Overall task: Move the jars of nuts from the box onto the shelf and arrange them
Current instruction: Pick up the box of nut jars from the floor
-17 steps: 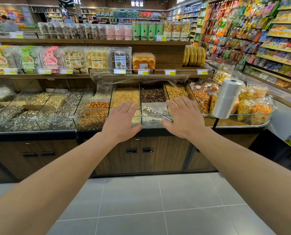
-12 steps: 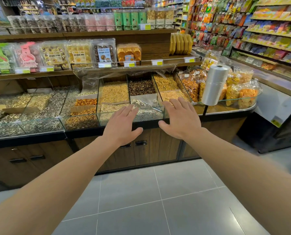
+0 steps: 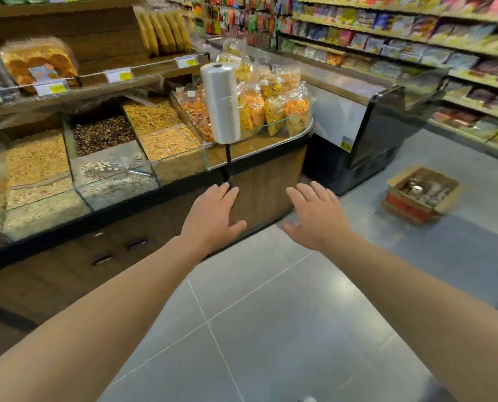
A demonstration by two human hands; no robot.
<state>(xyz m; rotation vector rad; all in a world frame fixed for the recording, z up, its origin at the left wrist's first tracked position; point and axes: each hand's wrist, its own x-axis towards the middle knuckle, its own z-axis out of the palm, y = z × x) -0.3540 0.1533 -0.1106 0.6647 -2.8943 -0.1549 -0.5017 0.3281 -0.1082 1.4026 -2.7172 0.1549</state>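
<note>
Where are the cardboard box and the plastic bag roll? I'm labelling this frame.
cardboard box [image 3: 407, 209], head view, red front wall.
plastic bag roll [image 3: 221, 103], head view, middle of the roll's side.

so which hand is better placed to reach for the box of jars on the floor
Right, probably. The cardboard box sits on the floor off to the right, and the right hand is on that side, open and holding nothing. The left hand is also open but farther away, nearer the counter.
</note>
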